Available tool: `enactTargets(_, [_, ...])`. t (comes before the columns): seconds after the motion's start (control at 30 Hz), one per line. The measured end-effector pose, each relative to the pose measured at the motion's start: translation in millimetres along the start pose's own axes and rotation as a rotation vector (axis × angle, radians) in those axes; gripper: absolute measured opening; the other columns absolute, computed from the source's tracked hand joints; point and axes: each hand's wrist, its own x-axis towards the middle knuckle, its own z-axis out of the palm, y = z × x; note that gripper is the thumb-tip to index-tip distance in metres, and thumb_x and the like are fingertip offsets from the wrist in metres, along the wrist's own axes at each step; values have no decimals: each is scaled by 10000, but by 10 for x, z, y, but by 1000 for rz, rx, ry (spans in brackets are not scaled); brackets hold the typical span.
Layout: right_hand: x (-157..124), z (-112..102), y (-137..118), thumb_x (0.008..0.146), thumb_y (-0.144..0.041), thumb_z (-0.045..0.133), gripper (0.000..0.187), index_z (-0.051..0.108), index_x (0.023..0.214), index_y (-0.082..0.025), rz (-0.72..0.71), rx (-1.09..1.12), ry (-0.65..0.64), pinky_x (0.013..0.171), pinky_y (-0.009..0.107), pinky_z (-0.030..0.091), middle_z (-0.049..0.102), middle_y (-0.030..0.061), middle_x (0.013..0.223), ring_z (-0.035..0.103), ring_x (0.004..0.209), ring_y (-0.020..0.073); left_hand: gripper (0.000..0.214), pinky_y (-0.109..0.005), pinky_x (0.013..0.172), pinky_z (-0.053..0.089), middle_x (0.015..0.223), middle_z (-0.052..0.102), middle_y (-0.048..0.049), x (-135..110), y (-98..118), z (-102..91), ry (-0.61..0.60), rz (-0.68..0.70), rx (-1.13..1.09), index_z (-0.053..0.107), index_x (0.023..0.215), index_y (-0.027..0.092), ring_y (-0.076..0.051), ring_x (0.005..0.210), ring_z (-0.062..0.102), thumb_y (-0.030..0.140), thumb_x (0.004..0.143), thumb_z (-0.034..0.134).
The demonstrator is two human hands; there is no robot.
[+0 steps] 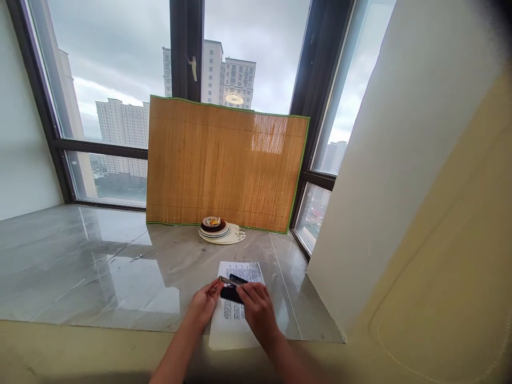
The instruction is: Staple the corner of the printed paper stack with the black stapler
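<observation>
My left hand (205,303) is closed, with thumb and fingertips pinching the left end of a slim, brownish metallic strip (227,280). This strip seems to belong to a black, stapler-like object (232,294) whose long dark parts stand apart, one above and one below it. From the right, my right hand (258,306) closes its fingers on the same object and covers its right end. Both hands are over a printed sheet of paper (234,313), which lies on the grey stone sill. The small details between my fingers are too small to make out.
Behind my hands, a stack of plates (216,232) stands on the glossy sill (132,288). A bamboo mat (224,165) with green edging leans against the dark-framed window (186,48). A white wall (372,160) slants in on the right. The sill's front edge runs below my wrists.
</observation>
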Motion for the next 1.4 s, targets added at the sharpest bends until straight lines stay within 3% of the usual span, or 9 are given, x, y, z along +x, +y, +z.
enactTargets(0.13, [-51, 176, 118, 838, -151, 727, 271, 817, 1074, -250, 610, 167, 58, 786, 443, 636, 825, 86, 983, 782, 881, 325, 267, -237, 854, 652, 896, 791, -109, -52, 79, 19, 71, 161, 163, 673, 995, 146, -157, 854, 807, -42, 984, 484])
enactTargets(0.23, [-152, 309, 206, 775, -278, 817, 234, 839, 1005, -239, 792, 261, -4, 773, 448, 646, 832, 81, 912, 795, 815, 334, 133, -281, 806, 647, 992, 771, -84, -170, 101, 40, 8, 293, 323, 666, 973, 164, -210, 925, 818, 65, 903, 721])
enactTargets(0.4, [-77, 184, 104, 720, -295, 905, 434, 835, 1148, -264, 597, 205, 68, 848, 525, 648, 813, 141, 1112, 762, 995, 382, 614, -364, 812, 641, 1108, 701, -72, -445, 3, 81, -209, 234, 518, 644, 1040, 182, -311, 919, 826, 424, 624, 1023])
enactTargets(0.53, [155, -50, -167, 810, -234, 874, 350, 815, 1134, -355, 333, 438, -6, 869, 448, 642, 809, 51, 1072, 744, 985, 295, 668, -398, 879, 637, 1194, 683, -90, -638, -83, 159, -390, 226, 588, 633, 1107, 211, -286, 976, 794, 594, 677, 973])
enactTargets(0.93, [241, -155, -246, 852, -172, 716, 203, 809, 962, -316, 450, 610, -48, 670, 339, 593, 771, -1, 783, 709, 733, 231, 567, -417, 927, 622, 1277, 717, -156, -679, -99, 274, -495, 328, 875, 654, 1092, 221, -354, 1202, 705, 654, 787, 855])
enactTargets(1.07, [178, -83, -66, 824, -193, 631, 212, 810, 860, -301, 590, 531, -20, 689, 368, 588, 776, 13, 789, 725, 733, 246, 416, -497, 1058, 572, 1398, 680, -135, -411, 143, 218, -279, 635, 1103, 683, 1133, 250, -376, 1219, 710, 584, 892, 740])
enactTargets(1.13, [111, -37, 174, 778, -224, 630, 174, 791, 775, -291, 740, 468, -33, 669, 375, 571, 750, 9, 727, 712, 686, 253, 332, -620, 1244, 375, 1411, 665, -196, -163, 307, 66, -60, 876, 1310, 716, 1046, 223, -438, 1430, 555, 522, 905, 690])
enactTargets(1.23, [39, 21, 723, 747, -296, 623, 142, 763, 723, -286, 919, 364, -74, 618, 391, 531, 719, 15, 659, 684, 635, 275, 356, -831, 1225, 75, 1507, 578, -298, 181, 435, -245, 279, 870, 1609, 728, 1100, 149, -548, 1561, 334, 449, 923, 655])
enactTargets(1.4, [149, 191, 1675, 712, -293, 633, 97, 717, 738, -253, 1159, 96, -188, 692, 327, 527, 790, 41, 781, 741, 753, 254, 397, -844, 1212, 32, 1532, 566, -304, 375, 342, -494, 319, 916, 1821, 731, 1280, 114, -533, 1570, 310, 293, 968, 563])
